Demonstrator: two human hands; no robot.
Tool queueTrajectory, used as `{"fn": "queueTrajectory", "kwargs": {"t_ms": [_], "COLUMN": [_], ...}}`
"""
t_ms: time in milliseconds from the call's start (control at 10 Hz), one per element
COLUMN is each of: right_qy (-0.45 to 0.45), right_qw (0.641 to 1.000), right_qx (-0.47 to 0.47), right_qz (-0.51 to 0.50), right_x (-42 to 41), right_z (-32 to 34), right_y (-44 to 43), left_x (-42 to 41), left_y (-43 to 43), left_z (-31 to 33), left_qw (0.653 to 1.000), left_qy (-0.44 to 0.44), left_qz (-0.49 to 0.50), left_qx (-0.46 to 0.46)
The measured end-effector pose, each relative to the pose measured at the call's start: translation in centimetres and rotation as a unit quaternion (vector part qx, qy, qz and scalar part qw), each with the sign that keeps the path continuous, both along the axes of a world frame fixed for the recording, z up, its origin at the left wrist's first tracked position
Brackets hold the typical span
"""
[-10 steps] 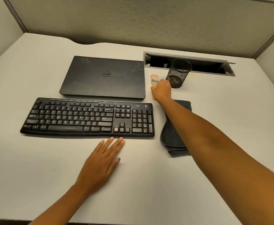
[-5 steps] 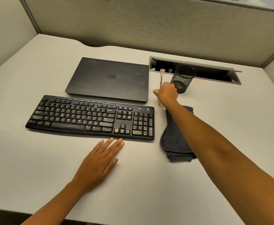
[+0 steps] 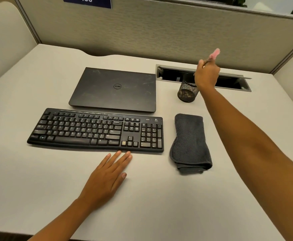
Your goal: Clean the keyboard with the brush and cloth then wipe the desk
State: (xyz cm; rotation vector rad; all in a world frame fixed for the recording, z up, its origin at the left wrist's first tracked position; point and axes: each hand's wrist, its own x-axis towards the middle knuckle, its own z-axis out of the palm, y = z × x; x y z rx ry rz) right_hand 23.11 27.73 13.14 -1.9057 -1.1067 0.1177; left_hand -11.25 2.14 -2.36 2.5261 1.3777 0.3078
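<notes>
Right hand (image 3: 206,76) up in the upper right of the frame, fingers curled round the brush (image 3: 213,55) — pink bristles blurred, raised above the mesh cup (image 3: 186,91). Left hand (image 3: 105,178) lies flat at lower centre on the desk (image 3: 38,171), fingers straight, tips at the keyboard's (image 3: 97,130) near edge. The folded dark cloth (image 3: 190,143) sits just right of the keyboard — closed laptop (image 3: 114,89) behind it

Your keyboard (image 3: 95,130) is black on a pale grey tabletop (image 3: 38,171), a charcoal cloth (image 3: 190,143) at its 3 o'clock. The laptop (image 3: 114,89) is matte black, the brush (image 3: 215,53) tip pink, the cup (image 3: 185,92) black mesh.
</notes>
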Motion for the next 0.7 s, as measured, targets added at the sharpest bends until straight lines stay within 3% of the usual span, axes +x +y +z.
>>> {"fn": "queueTrajectory", "kwargs": {"t_ms": [100, 200, 400, 700], "right_qy": [-0.031, -0.035, -0.001, 0.011], "right_qw": [0.991, 0.984, 0.979, 0.984], "right_qx": [-0.128, -0.172, -0.201, -0.164], "right_qz": [-0.029, -0.027, -0.019, -0.068], "right_x": [0.8, 1.2, 1.4, 1.3], "right_z": [-0.1, -0.6, -0.9, -1.3], "right_y": [0.0, -0.1, -0.9, -2.6], "left_x": [-0.2, -0.2, -0.2, -0.2], "left_y": [0.1, 0.1, 0.0, 0.0], "left_z": [-0.1, -0.1, -0.1, -0.2], "left_qw": [1.000, 1.000, 1.000, 0.999], "left_qy": [-0.005, -0.007, -0.007, -0.035], "left_qz": [-0.005, -0.007, -0.007, -0.009], "left_qx": [-0.003, -0.003, -0.006, -0.004]}}
